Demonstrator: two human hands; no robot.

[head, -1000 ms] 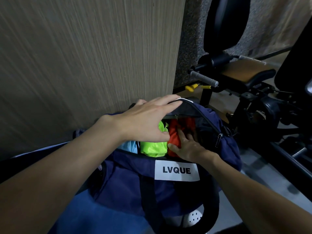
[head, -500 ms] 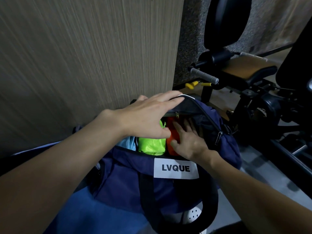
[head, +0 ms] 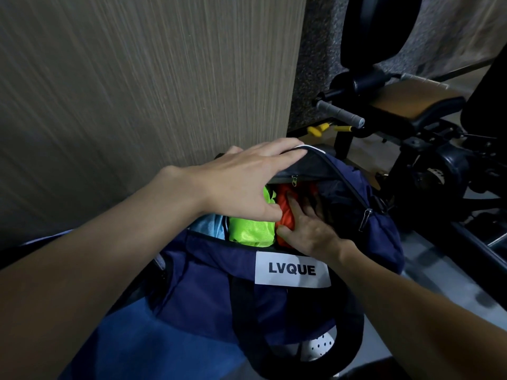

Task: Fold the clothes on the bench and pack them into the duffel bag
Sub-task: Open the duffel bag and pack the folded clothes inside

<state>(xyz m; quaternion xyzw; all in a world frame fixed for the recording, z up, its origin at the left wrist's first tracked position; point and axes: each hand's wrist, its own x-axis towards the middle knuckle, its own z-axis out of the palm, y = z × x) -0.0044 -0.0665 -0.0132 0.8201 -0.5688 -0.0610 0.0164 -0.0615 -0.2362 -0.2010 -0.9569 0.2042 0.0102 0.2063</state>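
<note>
The navy duffel bag (head: 219, 292) with a white LVQUE label lies open in front of me. Side by side inside it sit a light blue garment (head: 210, 226), a neon green garment (head: 251, 231) and an orange garment (head: 285, 198). My left hand (head: 241, 182) grips the bag's upper flap, fingers over its edge and thumb below, and holds it raised. With its fingers spread, my right hand (head: 310, 229) lies flat inside the opening. It presses on the orange garment, fingertips reaching into the dark right end of the bag.
A wood-grain panel (head: 137, 91) rises directly behind the bag. A black gym machine (head: 439, 165) with a grey handle and padded seat stands to the right. A blue surface (head: 131, 341) lies at lower left, and a white perforated object (head: 321, 346) shows under the bag's strap.
My right hand has slid up over the orange garment, and its fingers have pushed deeper toward the bag's right end. My left hand stays on the flap.
</note>
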